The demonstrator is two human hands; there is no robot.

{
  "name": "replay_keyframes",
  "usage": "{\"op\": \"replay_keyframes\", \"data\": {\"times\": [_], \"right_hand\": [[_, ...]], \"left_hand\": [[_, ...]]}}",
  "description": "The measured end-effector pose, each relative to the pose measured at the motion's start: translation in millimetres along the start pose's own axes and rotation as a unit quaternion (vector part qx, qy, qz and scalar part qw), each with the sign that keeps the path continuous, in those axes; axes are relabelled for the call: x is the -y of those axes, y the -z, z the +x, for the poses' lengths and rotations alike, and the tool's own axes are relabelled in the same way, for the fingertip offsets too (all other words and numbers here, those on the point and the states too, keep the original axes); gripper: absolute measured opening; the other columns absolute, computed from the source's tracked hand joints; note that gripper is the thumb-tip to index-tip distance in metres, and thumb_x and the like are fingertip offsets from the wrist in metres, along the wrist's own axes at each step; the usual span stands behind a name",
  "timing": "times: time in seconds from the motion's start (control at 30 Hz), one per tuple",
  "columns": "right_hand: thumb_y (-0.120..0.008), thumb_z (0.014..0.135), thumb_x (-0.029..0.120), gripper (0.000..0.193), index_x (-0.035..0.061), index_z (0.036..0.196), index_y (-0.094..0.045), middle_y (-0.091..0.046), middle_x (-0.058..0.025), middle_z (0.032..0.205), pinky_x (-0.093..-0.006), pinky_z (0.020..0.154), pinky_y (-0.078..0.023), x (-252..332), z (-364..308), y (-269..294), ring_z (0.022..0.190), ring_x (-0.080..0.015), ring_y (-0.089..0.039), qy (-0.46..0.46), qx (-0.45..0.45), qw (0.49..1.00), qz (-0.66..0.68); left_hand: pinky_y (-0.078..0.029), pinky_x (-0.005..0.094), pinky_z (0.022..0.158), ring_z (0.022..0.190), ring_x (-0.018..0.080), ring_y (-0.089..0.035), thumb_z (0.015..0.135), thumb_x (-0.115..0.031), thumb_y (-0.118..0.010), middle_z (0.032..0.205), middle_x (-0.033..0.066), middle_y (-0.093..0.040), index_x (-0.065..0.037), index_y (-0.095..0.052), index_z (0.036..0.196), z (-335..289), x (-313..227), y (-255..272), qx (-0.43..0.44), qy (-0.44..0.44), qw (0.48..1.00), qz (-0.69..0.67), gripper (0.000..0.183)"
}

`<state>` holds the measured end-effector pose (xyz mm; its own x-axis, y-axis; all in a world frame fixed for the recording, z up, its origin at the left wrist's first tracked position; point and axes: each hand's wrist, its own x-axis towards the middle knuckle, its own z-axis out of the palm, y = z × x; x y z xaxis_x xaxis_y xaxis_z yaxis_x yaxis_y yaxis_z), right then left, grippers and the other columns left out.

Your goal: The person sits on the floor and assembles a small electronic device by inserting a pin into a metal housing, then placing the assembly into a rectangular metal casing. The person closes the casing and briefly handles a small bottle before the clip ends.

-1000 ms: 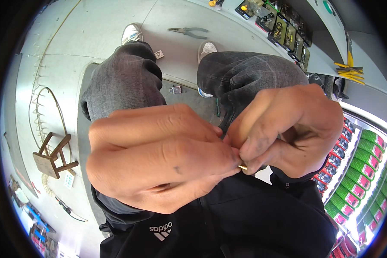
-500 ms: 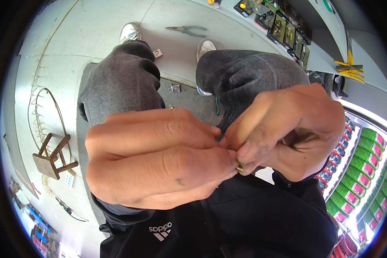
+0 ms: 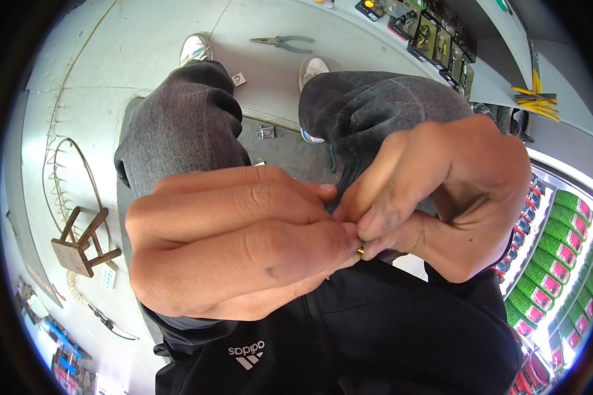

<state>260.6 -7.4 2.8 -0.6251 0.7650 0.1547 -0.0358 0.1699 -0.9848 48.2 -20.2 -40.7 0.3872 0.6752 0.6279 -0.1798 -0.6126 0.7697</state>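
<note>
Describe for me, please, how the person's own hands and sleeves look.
The left hand and right hand are bare, with no gloves or rings showing. A small dark smudge marks the left. A black sleeve shows below the right.

Both hands mid-frame, fingertips together. Left hand (image 3: 237, 240), centre-left, back of hand up, fingers curled; right hand (image 3: 448, 191), centre-right, thumb and fingers pinched. Small brass-coloured piece (image 3: 360, 250) gripped where they meet, mostly hidden by fingers. Black jacket (image 3: 389, 329) at bottom centre, grey jeans (image 3: 178, 125) left and right of upper centre. Pliers (image 3: 283, 43) on floor (image 3: 145, 33), top centre. Wooden stool (image 3: 76, 255) at left. Boxed parts (image 3: 435, 39) on shelf, upper right. Green packs (image 3: 547, 280) in rows, lower right.
</note>
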Motion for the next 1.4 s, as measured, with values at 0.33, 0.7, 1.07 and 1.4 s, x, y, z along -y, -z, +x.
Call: {"op": "replay_keyframes", "data": {"times": [0.33,0.7,1.07,1.4], "right_hand": [[-0.073,0.077,-0.015,0.017,-0.0091,0.089,-0.064,-0.069,-0.0224,0.082,-0.0305,0.068,-0.063,-6.5,5.3,11.6,0.073,-0.0253,-0.074,0.061,0.041,0.997,-0.001],[-0.066,0.08,-0.013,0.018,-0.0065,0.095,-0.058,-0.067,-0.0219,0.089,-0.028,0.069,-0.057,-4.0,-1.3,4.6,0.076,-0.0225,-0.068,0.069,0.023,0.99,-0.117],[-0.049,0.095,0.012,0.012,0.0014,0.099,-0.043,-0.064,-0.0305,0.108,-0.032,0.079,-0.057,-2.0,-48.7,42.0,0.102,-0.0354,-0.07,0.051,-0.142,0.983,-0.102],[-0.049,0.093,0.001,0.013,-0.0035,0.104,-0.045,-0.063,-0.0203,0.087,-0.0364,0.073,-0.059,-10.5,-72.4,48.1,0.076,-0.0239,-0.067,0.098,-0.203,0.968,-0.109]], "left_hand": [[-0.061,0.0355,0.063,0.068,0.027,-0.072,0.074,0.001,-0.084,0.074,0.0179,-0.07,0.005,-0.065,0.087,0.9,-7.8,5.4,-0.019,0.032,0.999,0.01,0.023],[-0.059,0.0376,0.073,0.077,0.029,-0.073,0.074,-0.015,-0.087,0.077,0.0191,-0.07,0.013,-0.064,0.102,-2.5,-16.0,13.1,0.022,0.086,0.992,0.088,0.045],[-0.05,0.0262,0.073,0.08,0.012,-0.063,0.099,-0.02,-0.061,0.086,0.0077,-0.069,0.003,-0.064,0.111,14.8,33.2,13.8,0.075,0.459,0.842,0.273,0.026],[-0.052,0.047,0.092,0.113,0.0356,-0.061,0.074,-0.038,-0.082,0.126,0.0133,-0.058,-0.021,-0.055,0.131,-237.2,275.8,-52.5,0.228,0.611,0.649,0.392,0.066]]}}
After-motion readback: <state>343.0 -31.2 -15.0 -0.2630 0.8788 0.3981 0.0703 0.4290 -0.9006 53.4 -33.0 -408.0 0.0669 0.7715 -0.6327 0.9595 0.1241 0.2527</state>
